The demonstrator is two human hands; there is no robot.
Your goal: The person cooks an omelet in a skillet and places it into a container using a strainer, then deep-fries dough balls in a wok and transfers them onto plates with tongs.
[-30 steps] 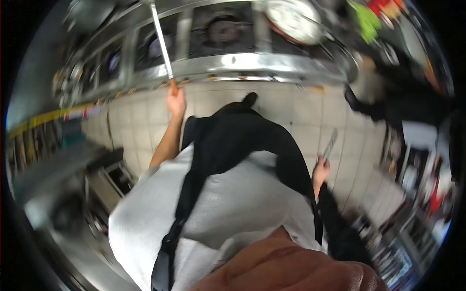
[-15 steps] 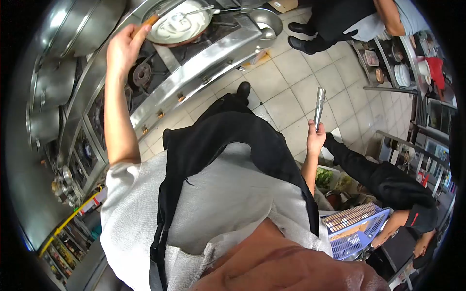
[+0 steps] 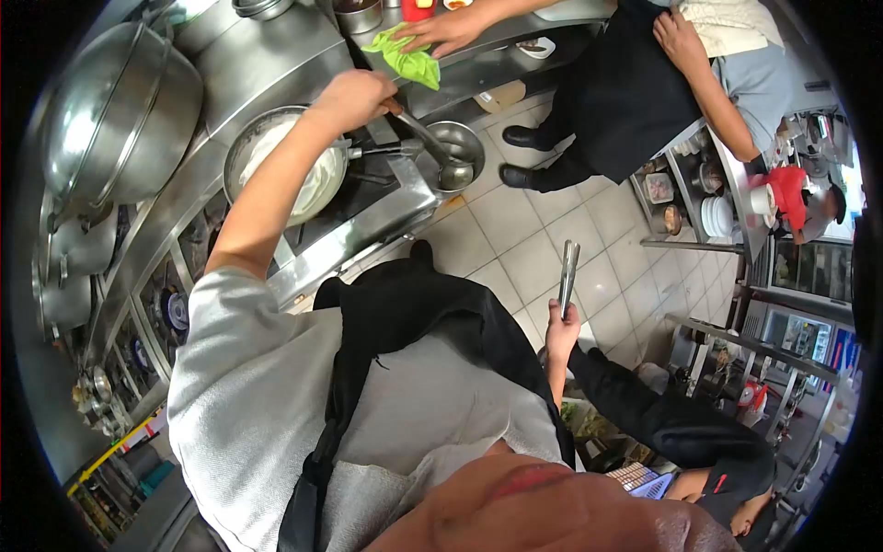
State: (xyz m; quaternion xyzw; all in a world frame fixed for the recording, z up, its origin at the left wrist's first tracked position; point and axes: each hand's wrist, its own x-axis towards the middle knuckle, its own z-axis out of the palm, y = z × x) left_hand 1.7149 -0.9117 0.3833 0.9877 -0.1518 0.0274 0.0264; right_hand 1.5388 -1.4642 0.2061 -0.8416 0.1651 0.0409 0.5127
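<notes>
My left hand (image 3: 354,99) is closed around the wooden end of a metal ladle (image 3: 423,136). The ladle slants down to a round metal bowl (image 3: 478,152) at the stove's edge. Just left, partly hidden behind my forearm, a frying pan (image 3: 342,184) holds creamy white sauce (image 3: 322,179). My right hand (image 3: 562,327) grips metal tongs (image 3: 569,276), pointing away from me over the floor. Close beyond my left hand, another person's hand (image 3: 446,32) presses a bright green cloth (image 3: 407,64) on the steel counter.
Large metal pots (image 3: 120,110) stand along the left side. A person in a black apron (image 3: 612,101) stands ahead at the right. Another person in dark clothes (image 3: 708,428) is at my right, by a blue basket (image 3: 651,486). Shelves hold stacked white plates (image 3: 716,217).
My left hand has moved right, away from the pan, to beside the metal bowl. The view has shifted, and the other person's hand with the green cloth has come into view. My right hand still holds the tongs.
</notes>
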